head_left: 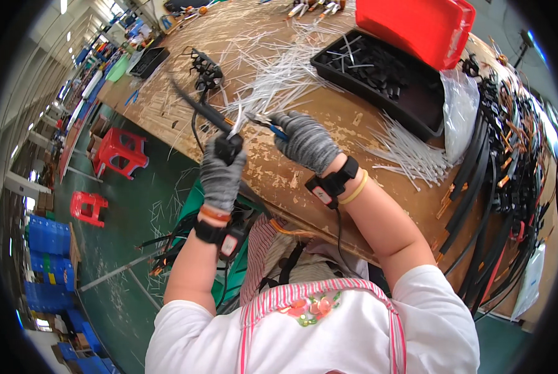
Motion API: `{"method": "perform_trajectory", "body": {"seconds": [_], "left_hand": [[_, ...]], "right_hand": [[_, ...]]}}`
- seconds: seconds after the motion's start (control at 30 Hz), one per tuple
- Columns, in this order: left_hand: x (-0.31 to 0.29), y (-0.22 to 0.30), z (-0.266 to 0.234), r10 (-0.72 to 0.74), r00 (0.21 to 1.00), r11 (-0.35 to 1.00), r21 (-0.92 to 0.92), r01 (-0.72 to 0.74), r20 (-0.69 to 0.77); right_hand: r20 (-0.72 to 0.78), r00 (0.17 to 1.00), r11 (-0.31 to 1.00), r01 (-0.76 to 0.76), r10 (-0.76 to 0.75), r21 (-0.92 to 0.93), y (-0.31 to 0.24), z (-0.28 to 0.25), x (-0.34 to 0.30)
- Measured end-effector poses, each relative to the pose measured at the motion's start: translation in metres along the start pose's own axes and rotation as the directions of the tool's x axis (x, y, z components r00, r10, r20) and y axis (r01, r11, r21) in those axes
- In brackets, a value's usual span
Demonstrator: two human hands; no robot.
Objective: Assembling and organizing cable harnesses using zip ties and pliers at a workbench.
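Steadying the black cable [205, 110] should help: the left hand [222, 171] is clasped round it, its length running up and left. Just above that hand, a white tie [236, 120] nears the pliers [278, 131] (best kept square), gripped by the right hand [309, 141], apart from the left.

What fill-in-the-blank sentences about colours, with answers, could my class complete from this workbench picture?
1. The right hand holds pliers with ____ handles.
2. The left hand holds a ____ cable.
3. Loose ____ cable ties lie on the table.
4. The plastic container beyond the black tray is ____.

Missing words: blue; black; white; red.
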State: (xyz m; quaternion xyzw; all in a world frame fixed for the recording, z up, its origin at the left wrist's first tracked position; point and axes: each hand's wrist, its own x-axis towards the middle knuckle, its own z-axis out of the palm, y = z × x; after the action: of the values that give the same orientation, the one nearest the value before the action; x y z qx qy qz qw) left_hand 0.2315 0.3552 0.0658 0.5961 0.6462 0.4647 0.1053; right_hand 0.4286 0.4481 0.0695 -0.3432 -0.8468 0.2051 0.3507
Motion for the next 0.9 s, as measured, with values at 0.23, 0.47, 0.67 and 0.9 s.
{"method": "perform_trajectory", "body": {"seconds": [0.23,0.47,0.67,0.9], "left_hand": [[0.013,-0.027,0.044,-0.132,0.988,0.988,0.090,0.125,0.079],[0.013,-0.015,0.040,-0.240,0.970,0.955,0.190,0.227,0.047],[0.016,-0.035,0.045,-0.275,0.959,0.961,0.056,0.272,0.065],[0.018,-0.025,0.043,-0.312,0.942,0.945,-0.058,0.321,0.122]], "right_hand": [[0.131,0.987,0.938,-0.040,0.090,-0.343,0.008,0.003,-0.004],[0.210,0.973,0.903,0.000,0.100,-0.429,0.005,0.006,0.006],[0.271,0.956,0.848,0.049,0.113,-0.528,-0.014,0.006,0.025],[0.489,0.845,0.943,-0.053,0.219,-0.330,-0.002,0.007,0.044]]}}
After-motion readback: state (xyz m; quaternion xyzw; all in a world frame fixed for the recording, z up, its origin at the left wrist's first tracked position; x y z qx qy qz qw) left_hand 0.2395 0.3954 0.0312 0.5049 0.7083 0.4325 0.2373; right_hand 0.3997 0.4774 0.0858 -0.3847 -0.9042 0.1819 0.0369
